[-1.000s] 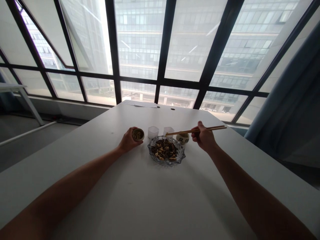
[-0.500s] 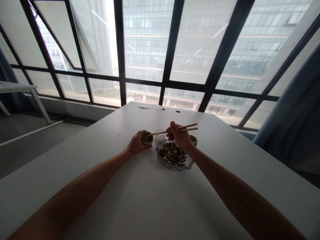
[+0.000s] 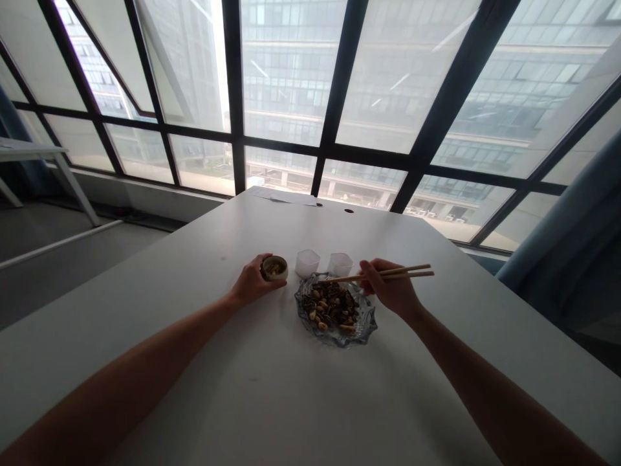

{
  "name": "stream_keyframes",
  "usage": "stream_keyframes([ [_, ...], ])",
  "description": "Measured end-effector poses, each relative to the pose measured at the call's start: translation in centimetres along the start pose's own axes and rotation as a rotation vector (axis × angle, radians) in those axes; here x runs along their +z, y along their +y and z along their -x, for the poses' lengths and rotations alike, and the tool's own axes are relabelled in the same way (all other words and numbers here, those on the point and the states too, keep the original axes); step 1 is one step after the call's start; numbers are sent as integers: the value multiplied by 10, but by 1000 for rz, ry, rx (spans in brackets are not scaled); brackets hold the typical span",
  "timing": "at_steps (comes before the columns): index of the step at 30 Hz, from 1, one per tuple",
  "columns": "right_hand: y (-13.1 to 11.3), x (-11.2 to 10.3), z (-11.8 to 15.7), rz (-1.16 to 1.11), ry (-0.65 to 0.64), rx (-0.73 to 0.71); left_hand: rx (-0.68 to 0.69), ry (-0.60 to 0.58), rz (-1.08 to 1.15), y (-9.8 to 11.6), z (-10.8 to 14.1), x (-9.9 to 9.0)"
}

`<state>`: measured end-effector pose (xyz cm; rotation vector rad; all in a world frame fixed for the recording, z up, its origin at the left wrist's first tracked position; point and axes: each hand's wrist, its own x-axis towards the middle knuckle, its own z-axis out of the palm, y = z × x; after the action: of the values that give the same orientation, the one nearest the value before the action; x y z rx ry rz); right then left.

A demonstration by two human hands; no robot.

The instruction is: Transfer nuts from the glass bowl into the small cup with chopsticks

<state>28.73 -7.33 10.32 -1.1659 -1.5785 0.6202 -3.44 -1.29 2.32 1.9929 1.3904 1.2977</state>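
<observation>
My left hand (image 3: pixel 252 279) is wrapped round a small cup (image 3: pixel 280 277) with some small pieces inside, its mouth tilted toward me. A pair of wooden chopsticks (image 3: pixel 407 270) is held in my right hand (image 3: pixel 388 286), just right of a scalloped glass bowl (image 3: pixel 366 330). The chopstick tips point left, over the bowl's far edge. Mixed nuts and dark seeds (image 3: pixel 332 305) fill the bowl; whether the tips touch them I cannot tell. Behind the bowl stand two translucent white cups (image 3: pixel 307 263), the right one close to my right fingers.
All of this is on a large white table (image 3: pixel 272 401). Sheets of paper (image 3: pixel 286 197) lie at its far end, near two dark holes. Windows rise beyond, a blue curtain (image 3: pixel 553 239) hangs at right, and another white table (image 3: pixel 29 152) stands at far left.
My right hand with the chopsticks has moved right, and the tips have left the small cup for the glass bowl. The second white cup now shows. The view has shifted slightly.
</observation>
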Motion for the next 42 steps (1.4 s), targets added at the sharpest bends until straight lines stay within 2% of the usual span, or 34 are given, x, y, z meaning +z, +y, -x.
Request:
stream_keyframes([
  [3,5,2,16,41,-161,-64,-21,1,-20,2,1,-3],
  [5,5,0,27,30,-175,-60,-24,-2,-29,4,0,-4],
  [10,-1,-7,46,-48,105,-75,-30,-3,-36,5,-3,-6],
  [13,-1,-7,50,-10,170,-134,-33,-7,-38,1,-4,-5],
  [20,21,2,57,182,70,-317,-20,-51,-11,-5,-5,-2],
  [26,15,7,60,335,39,-460,-20,-57,-6,-5,-5,-2],
  [36,16,4,53,325,124,-479,-4,-48,-21,-5,-5,-2],
  [42,8,5,50,427,-51,-580,-8,-44,-20,-7,-7,0],
])
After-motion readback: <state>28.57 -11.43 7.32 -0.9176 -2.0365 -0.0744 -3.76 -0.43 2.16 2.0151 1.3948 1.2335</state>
